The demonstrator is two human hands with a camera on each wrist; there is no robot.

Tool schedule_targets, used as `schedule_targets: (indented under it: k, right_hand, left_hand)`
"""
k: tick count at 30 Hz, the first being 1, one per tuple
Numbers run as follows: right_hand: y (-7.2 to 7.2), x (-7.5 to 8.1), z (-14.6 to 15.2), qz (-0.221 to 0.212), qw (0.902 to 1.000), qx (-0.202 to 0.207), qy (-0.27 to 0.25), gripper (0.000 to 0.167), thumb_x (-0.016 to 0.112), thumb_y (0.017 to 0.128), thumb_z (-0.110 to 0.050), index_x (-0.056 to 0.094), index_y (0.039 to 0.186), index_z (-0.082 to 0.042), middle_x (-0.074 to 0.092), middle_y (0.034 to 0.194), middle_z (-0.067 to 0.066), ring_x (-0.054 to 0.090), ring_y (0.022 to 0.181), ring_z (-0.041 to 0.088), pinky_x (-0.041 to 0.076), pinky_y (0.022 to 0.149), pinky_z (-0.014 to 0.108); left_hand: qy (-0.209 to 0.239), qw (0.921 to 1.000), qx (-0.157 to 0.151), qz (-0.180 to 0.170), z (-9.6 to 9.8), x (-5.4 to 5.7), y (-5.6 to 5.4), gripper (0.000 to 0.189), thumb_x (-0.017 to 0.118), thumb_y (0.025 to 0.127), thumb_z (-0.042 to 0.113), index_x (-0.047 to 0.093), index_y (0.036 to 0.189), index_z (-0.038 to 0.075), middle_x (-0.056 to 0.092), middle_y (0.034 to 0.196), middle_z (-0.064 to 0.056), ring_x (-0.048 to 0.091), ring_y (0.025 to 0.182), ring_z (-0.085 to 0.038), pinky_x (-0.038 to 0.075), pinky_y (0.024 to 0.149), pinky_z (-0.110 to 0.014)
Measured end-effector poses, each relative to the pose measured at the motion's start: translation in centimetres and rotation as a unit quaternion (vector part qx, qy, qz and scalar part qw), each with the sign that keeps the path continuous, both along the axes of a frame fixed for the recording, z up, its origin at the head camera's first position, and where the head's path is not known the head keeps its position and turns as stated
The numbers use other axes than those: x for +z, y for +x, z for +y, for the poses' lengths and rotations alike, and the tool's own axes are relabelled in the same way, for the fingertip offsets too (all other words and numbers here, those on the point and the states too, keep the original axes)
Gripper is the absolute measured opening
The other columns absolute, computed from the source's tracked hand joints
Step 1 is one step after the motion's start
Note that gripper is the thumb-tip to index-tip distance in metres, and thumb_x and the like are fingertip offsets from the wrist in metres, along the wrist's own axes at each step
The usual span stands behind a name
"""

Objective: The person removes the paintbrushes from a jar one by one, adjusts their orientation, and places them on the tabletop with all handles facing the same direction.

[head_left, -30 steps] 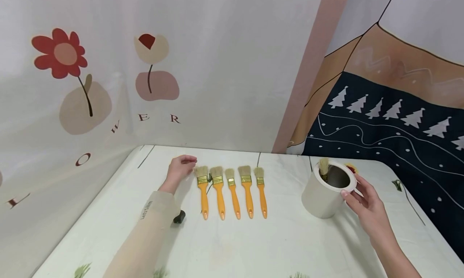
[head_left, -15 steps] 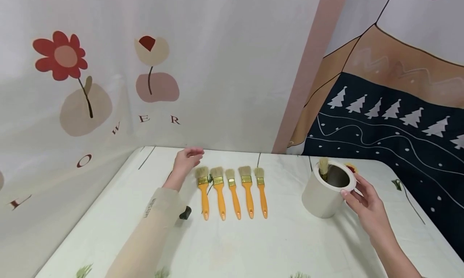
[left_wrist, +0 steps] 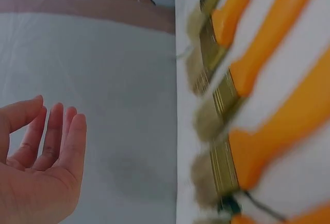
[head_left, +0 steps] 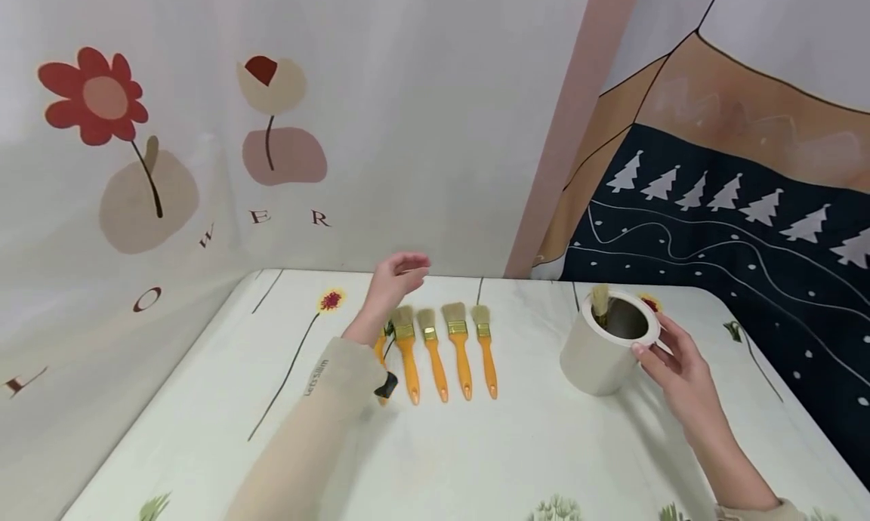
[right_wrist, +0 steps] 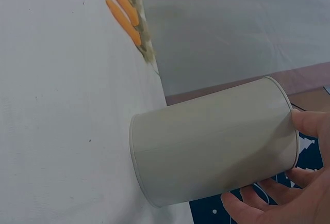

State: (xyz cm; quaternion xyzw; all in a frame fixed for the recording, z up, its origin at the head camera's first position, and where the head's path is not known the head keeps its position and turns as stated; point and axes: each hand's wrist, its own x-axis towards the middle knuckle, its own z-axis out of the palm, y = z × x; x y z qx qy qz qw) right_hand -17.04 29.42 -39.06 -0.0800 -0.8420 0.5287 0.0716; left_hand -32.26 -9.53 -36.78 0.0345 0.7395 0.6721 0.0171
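Observation:
Several paintbrushes (head_left: 459, 355) with orange handles lie side by side in a row on the table, bristles toward the back edge. Above the left end of this row hovers my left hand (head_left: 389, 288), its fingers loosely bent and holding nothing; the wrist and sleeve hide most of the leftmost brush. In the left wrist view the same hand (left_wrist: 44, 170) shows bare fingertips, apart from the bristles. A pale grey cylindrical canister (head_left: 593, 361) stands at the right, with one brush (head_left: 600, 302) upright in it, bristles up. My right hand (head_left: 686, 377) grips the canister's rim from the right.
A white cloth (head_left: 435, 460) with printed flowers covers the table. Behind it hangs a pale curtain (head_left: 408, 128), and at the right a dark fabric (head_left: 720, 234) with printed white trees. A small black device (head_left: 386, 385) sits at my left wrist.
My left hand has moved right and slightly up, from beside the leftmost brush to over the left of the row. The right hand still holds the canister in place.

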Motion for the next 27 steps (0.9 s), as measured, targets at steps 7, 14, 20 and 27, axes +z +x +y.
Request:
schedule_targets:
  k: [7, 14, 20, 27]
  right_hand:
    - [-0.3, 0.2, 0.1, -0.007, 0.9999, 0.0, -0.013, 0.075, 0.055, 0.103, -0.03, 0.011, 0.161, -0.018, 0.018, 0.164, 0.026, 0.043, 0.128, -0.004, 0.044, 0.08, -0.004]
    - [-0.1, 0.3, -0.1, 0.006, 0.9992, 0.0, -0.039, 0.074, 0.057, 0.102, -0.027, 0.014, 0.161, -0.019, 0.018, 0.163, 0.027, 0.042, 0.112, -0.018, 0.045, 0.08, -0.003]
    - [-0.4, 0.6, -0.4, -0.019, 0.9987, -0.015, -0.044, 0.077, 0.058, 0.101, -0.034, 0.012, 0.161, -0.022, 0.017, 0.165, 0.022, 0.043, 0.137, 0.013, 0.045, 0.078, -0.003]
    - [-0.2, 0.7, -0.7, -0.029, 0.9985, -0.019, -0.043, 0.077, 0.057, 0.101, -0.036, 0.011, 0.161, -0.02, 0.017, 0.165, 0.021, 0.031, 0.146, 0.041, 0.044, 0.078, -0.004]
  left_hand:
    - [0.023, 0.9983, -0.051, 0.013, 5.2, 0.6, 0.5, 0.033, 0.065, 0.096, 0.009, 0.061, 0.128, 0.003, 0.065, 0.13, -0.015, 0.063, 0.121, -0.027, 0.054, 0.103, -0.033]
    - [0.029, 0.9943, -0.096, 0.036, 10.1, 0.8, 1.6, 0.036, 0.07, 0.093, 0.012, 0.062, 0.128, 0.005, 0.068, 0.128, -0.014, 0.066, 0.116, -0.026, 0.056, 0.099, -0.031]
    - [0.002, 0.9927, -0.112, 0.046, 13.8, 1.2, 2.6, 0.039, 0.074, 0.091, 0.018, 0.063, 0.127, 0.009, 0.069, 0.127, -0.009, 0.066, 0.117, -0.022, 0.056, 0.098, -0.027]
    - [-0.012, 0.99, -0.133, 0.047, 16.6, 1.0, 3.6, 0.039, 0.074, 0.091, 0.02, 0.063, 0.128, 0.012, 0.069, 0.128, -0.007, 0.067, 0.118, -0.02, 0.056, 0.098, -0.027]
